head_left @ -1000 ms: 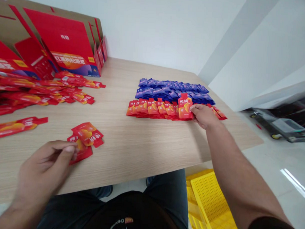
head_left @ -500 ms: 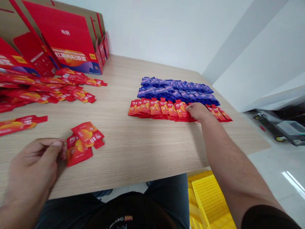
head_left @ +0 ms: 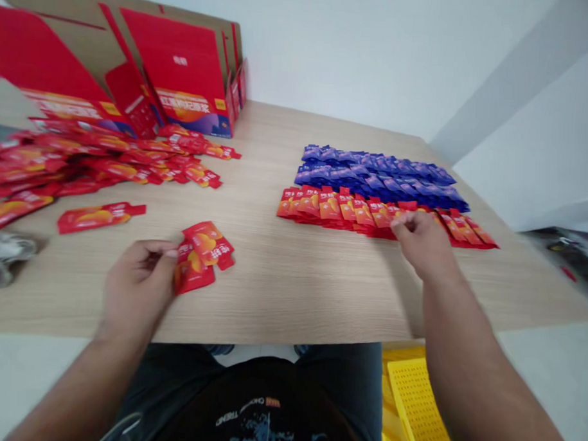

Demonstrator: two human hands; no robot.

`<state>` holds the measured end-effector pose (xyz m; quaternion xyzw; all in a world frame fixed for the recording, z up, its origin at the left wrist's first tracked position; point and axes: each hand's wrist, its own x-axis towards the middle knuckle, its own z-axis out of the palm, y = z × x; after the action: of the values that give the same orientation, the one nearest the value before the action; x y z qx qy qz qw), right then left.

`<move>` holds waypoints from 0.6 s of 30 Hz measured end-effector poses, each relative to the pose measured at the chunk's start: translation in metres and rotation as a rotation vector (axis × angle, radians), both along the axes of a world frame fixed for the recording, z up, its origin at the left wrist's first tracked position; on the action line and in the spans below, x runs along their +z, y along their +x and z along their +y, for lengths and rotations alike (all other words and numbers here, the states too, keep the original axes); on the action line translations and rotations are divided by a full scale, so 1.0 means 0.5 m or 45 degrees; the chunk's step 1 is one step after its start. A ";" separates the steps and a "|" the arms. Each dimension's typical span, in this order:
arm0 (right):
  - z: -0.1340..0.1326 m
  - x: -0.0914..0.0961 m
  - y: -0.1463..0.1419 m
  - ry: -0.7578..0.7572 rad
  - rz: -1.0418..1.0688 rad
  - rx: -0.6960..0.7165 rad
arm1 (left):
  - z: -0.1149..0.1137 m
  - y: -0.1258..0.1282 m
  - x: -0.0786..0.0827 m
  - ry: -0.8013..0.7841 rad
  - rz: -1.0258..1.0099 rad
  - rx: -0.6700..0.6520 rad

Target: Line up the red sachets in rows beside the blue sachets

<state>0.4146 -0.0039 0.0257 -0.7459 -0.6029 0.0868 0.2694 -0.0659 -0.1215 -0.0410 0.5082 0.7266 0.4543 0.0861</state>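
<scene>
Packets (head_left: 357, 211) in red lie lined up, right of centre in the head view, nearer than the blue rows (head_left: 380, 173). Right hand (head_left: 421, 241) is at that line, thumb and finger nearly together; whether it grips one, can't tell. Left hand (head_left: 144, 279), loosely pinched, is right by a loose pair (head_left: 203, 254), near left; its hold's unclear too. They look light, soft, probably slippery: pinch a flat edge.

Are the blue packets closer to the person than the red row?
No, the blue packets lie behind the red row, nearer the wall.
</scene>
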 end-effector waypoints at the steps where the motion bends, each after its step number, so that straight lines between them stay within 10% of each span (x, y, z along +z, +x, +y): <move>1: -0.029 -0.014 -0.017 -0.002 0.067 0.075 | 0.001 0.004 0.004 -0.061 0.017 -0.011; 9: -0.212 -0.105 -0.194 -0.236 0.323 0.579 | 0.020 0.038 0.011 -0.279 0.569 -0.238; 18: -0.178 -0.097 -0.360 -0.148 0.091 0.858 | 0.005 0.066 0.026 -0.401 0.803 -0.491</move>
<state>0.2347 -0.0929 -0.0229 -0.5154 -0.7997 0.2312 0.2035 -0.0327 -0.1192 -0.0280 0.7304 0.6693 0.1347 0.0193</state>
